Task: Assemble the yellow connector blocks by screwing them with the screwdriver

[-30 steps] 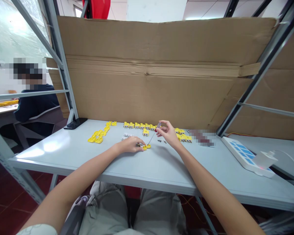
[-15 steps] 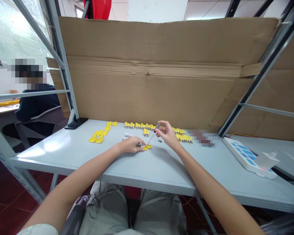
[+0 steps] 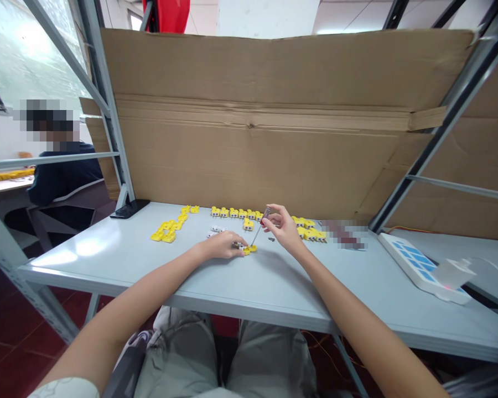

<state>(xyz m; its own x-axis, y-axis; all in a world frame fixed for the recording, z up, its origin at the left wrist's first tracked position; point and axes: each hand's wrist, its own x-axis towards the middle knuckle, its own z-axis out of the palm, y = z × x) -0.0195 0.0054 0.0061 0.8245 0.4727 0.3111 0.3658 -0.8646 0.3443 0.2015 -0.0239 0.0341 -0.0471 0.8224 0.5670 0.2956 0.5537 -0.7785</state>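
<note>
My left hand (image 3: 219,245) rests on the table, its fingertips pinching a small yellow plastic connector (image 3: 248,250) with a white end. My right hand (image 3: 284,228) holds a slim screwdriver (image 3: 260,225) by its clear-and-red handle, and the shaft slants down to the connector, its tip at or very near the yellow part. Several yellow connectors stand in a row (image 3: 232,213) behind my hands. More lie in a cluster (image 3: 311,228) to the right and in a linked chain (image 3: 168,233) to the left. Several white pieces (image 3: 214,230) lie just beyond my left hand.
Tiny metal screws (image 3: 271,239) lie near my right hand on the pale grey table (image 3: 87,249). Cardboard (image 3: 249,143) stands along its back edge, with a black phone (image 3: 129,209) at the left. A blurred object (image 3: 344,235) lies right. A seated person (image 3: 58,177) works beyond the shelf frame.
The whole view has drifted slightly as my head turned. Both hands stay almost still, with the screwdriver still at the yellow connector.
</note>
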